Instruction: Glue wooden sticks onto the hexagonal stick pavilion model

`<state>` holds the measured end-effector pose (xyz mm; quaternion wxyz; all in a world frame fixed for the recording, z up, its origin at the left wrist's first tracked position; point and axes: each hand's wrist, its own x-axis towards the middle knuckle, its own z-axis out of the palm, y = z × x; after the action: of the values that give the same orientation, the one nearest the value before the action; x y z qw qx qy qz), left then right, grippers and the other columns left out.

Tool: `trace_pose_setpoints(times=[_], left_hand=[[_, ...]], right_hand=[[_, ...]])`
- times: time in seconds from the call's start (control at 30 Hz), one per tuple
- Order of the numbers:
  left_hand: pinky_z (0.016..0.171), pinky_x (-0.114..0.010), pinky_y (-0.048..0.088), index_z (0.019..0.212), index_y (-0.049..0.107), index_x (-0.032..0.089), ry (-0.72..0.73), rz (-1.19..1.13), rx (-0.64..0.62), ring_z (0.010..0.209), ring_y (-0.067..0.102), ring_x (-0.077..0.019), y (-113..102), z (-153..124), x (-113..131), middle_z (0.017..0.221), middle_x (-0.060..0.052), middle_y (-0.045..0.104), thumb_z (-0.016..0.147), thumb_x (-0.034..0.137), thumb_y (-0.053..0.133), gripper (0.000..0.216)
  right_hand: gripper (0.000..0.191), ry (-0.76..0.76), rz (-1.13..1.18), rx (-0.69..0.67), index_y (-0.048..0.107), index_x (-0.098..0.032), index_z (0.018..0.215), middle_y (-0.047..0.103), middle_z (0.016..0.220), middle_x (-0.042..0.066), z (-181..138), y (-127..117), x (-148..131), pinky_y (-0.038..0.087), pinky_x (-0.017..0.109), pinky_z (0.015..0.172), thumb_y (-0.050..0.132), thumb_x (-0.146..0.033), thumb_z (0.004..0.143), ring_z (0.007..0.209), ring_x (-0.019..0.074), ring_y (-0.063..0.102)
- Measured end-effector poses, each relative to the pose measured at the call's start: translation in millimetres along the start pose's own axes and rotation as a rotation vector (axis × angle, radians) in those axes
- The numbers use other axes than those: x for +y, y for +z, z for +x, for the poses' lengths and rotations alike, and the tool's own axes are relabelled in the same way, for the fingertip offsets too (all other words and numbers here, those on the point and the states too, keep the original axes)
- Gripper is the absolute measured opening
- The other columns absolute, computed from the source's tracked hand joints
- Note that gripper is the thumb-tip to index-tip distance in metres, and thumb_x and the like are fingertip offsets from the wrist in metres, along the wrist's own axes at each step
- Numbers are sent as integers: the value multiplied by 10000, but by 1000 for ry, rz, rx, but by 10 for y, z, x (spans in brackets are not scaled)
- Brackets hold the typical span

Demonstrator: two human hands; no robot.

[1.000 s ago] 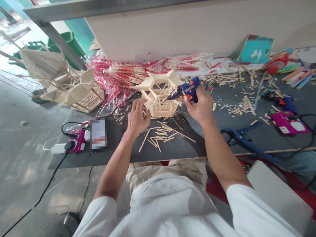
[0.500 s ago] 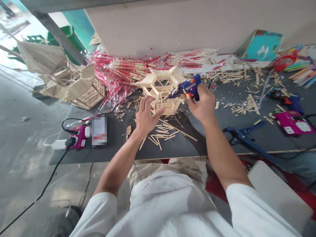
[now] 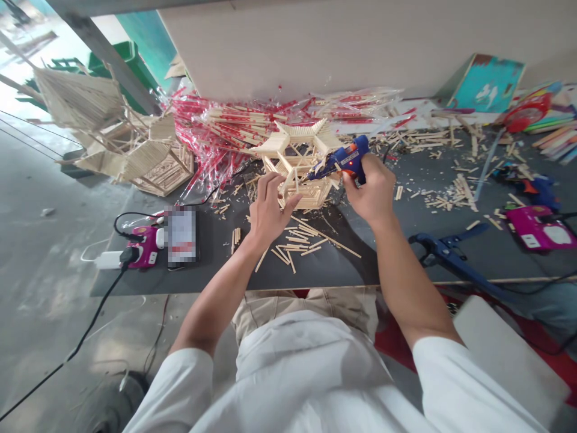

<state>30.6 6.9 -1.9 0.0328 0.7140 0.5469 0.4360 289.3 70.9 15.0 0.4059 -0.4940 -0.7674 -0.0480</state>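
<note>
In the head view, a small pavilion-like model [image 3: 311, 195] of thin wooden sticks stands on the dark table. My left hand [image 3: 269, 213] is curled at its front left side, fingers and thumb on either side of the near frame. My right hand [image 3: 376, 186] grips a blue hot glue gun [image 3: 349, 159] with a small red light lit. The gun points left and down, its nozzle reaching in among the model's sticks; the exact contact at the tip is too small to tell. Loose cut sticks [image 3: 295, 245] lie in front of the model.
A larger stick model [image 3: 148, 159] stands at the left. Red-and-clear plastic packets of sticks [image 3: 234, 126] lie behind. Power strips [image 3: 146, 249] and a phone [image 3: 182, 237] sit left; a blue cutter tool [image 3: 444, 255] and another glue gun [image 3: 536, 189] lie right.
The view has shifted very slightly. My hands, the glue gun and the model keep nearly the same positions relative to each other.
</note>
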Motion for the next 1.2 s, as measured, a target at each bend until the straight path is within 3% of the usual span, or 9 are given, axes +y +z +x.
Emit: trace_pose_setpoints(times=[0.37,0.7,1.03,1.2], left_hand=[[596,-224,527,1380,520,239,-16,2,-7,856,675,-128,4,-8,-3,1440,-145,547,1014,655,557,556],[575,-217,521,1373,524,235,-11,-2,0,867,671,-130,-1,-4,12,1435,-146,555,1016,646,561,545],[595,-234,529,1384,514,243,-33,-8,-27,824,673,-124,-7,-2,16,1440,-152,554,1015,675,535,569],[594,-226,519,1376,515,238,-26,-10,-24,830,674,-125,-11,-5,18,1433,-154,557,1013,687,527,577]], right_hand=[[205,41,13,11,552,-232,1057,648,1018,120,-5,32,21,550,484,886,565,-414,964,1011,328,669],[305,111,-24,143,564,-246,962,647,910,98,30,9,-34,562,478,863,576,-550,984,899,295,660],[327,112,-9,92,599,-232,1087,665,1004,129,45,39,11,566,508,909,518,-543,1023,1023,334,679],[321,123,11,54,588,-234,1049,645,1000,134,27,60,31,557,526,915,518,-546,1022,1033,347,669]])
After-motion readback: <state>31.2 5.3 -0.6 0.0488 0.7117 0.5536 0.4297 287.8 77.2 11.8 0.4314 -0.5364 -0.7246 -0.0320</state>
